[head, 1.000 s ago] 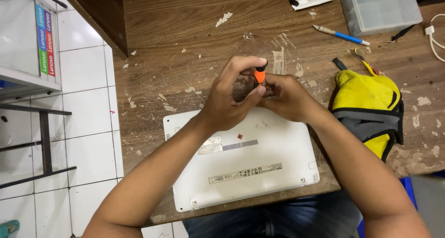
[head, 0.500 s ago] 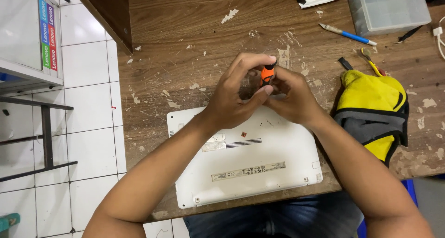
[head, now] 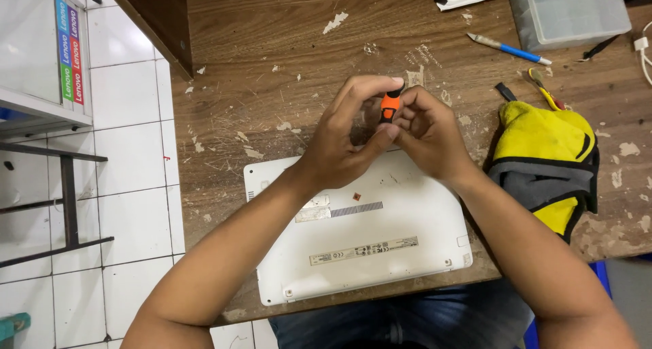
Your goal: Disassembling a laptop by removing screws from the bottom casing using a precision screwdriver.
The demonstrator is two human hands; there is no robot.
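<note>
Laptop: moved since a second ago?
No. The laptop keeps its place against the desk edge and yellow pouch; only the camera shifted slightly.

We count two hands, a left hand [head: 339, 142] and a right hand [head: 424, 135], at the centre. One orange-and-black tool [head: 389, 106] sits between them. One white laptop [head: 367, 233] lies at six o'clock, one yellow pouch [head: 547, 162] at three, one blue pen [head: 508, 48] and one clear plastic box [head: 570, 9] at one.
</note>
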